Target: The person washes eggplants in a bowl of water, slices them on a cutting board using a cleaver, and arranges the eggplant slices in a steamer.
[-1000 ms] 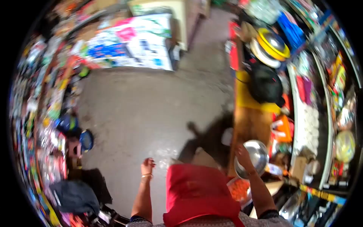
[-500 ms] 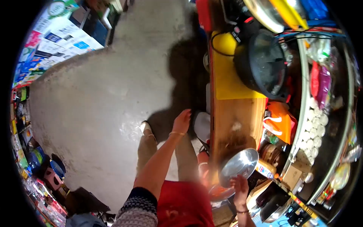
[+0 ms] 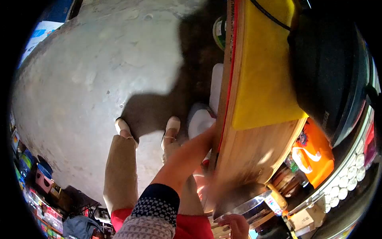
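My left arm, in a knitted cuff (image 3: 157, 203), reaches toward the front edge of the wooden counter (image 3: 250, 151). The left hand is hidden past that edge, so its fingers do not show. Near it under the counter are white plastic pieces (image 3: 201, 121). At the lower right, my right hand (image 3: 235, 226) has its fingers curled at the near rim of a shiny metal bowl (image 3: 244, 205). The bowl is tilted over the counter's near end and partly blurred.
A yellow mat (image 3: 266, 79) covers the counter's far part, with a large black vessel-like object (image 3: 330, 75) beside it. An orange bag (image 3: 318, 155), a small cardboard box (image 3: 302, 219) and white rolls (image 3: 344, 183) line the right. Goods crowd the lower left.
My left hand has gone from above my legs to beyond the counter edge. The right hand and bowl sit lower in view, the bowl tilted more. The head view has shifted closer to the counter.
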A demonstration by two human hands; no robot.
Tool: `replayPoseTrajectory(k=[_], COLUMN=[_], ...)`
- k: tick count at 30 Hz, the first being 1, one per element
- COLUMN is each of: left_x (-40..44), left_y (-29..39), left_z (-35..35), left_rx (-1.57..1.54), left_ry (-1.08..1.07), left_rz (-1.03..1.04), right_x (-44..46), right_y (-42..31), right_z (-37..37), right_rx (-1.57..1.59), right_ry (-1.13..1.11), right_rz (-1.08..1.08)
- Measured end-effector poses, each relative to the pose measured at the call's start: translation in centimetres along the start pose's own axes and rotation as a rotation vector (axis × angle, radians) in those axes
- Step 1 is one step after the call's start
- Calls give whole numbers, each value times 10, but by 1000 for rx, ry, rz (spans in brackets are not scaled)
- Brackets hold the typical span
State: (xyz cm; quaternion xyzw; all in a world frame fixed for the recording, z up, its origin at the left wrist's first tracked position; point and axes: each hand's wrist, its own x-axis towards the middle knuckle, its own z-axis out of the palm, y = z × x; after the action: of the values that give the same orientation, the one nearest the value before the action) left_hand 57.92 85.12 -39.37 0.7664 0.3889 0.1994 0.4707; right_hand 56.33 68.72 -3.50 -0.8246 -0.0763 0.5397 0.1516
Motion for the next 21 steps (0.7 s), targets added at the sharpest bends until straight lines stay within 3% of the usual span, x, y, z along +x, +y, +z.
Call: replayPoseTrajectory(k=[11,21], left_x=[-22,-28], left_y=[13,19], left_z=[14,25], left_rx=[-59,-114], left_ry=[-48,-39], left_rz=[-137,-183], right_x=[18,25], right_y=[-13,3], right_z=[-11,4], right_rx=[73,92], right_ry=[-106,-89], right_rz=[151,117])
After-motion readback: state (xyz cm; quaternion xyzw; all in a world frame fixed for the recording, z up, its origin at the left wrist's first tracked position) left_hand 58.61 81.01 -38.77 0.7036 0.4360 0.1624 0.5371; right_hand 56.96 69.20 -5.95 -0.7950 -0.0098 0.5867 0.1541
